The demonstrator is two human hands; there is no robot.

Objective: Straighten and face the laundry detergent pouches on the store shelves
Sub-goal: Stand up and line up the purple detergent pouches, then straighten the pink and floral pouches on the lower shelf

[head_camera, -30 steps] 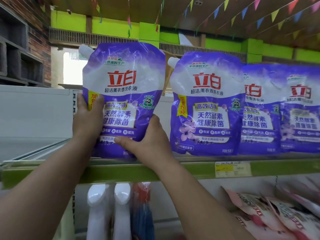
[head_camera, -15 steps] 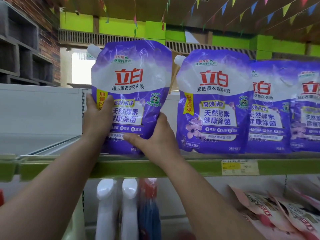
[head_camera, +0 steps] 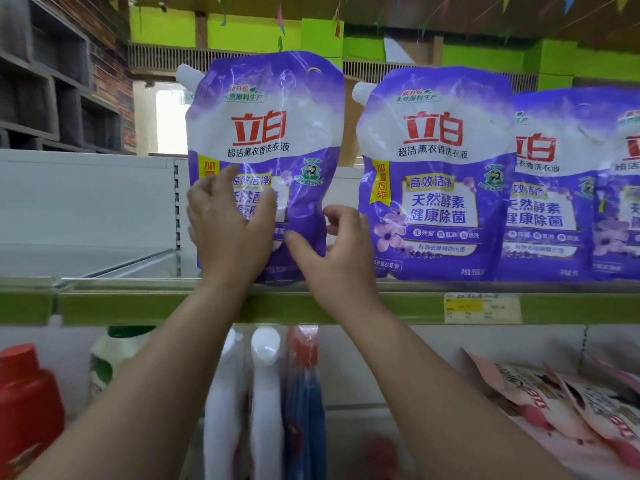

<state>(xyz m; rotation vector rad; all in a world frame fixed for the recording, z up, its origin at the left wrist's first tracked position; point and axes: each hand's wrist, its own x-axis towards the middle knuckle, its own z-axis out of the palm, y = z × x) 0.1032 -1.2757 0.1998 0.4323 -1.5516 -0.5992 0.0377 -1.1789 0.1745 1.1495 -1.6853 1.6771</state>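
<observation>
A green shelf (head_camera: pixel 145 308) is carrying a row of purple detergent pouches standing upright, labels facing out. The leftmost pouch (head_camera: pixel 273 133) is standing at the row's open end, apart from the second pouch (head_camera: pixel 436 168) beside it. The left hand (head_camera: pixel 230 230) is lying flat over its lower front, fingers spread and pressing the label. The right hand (head_camera: pixel 337 251) is cupping its lower right edge, thumb touching the front, fingers curling loosely at the side seam.
</observation>
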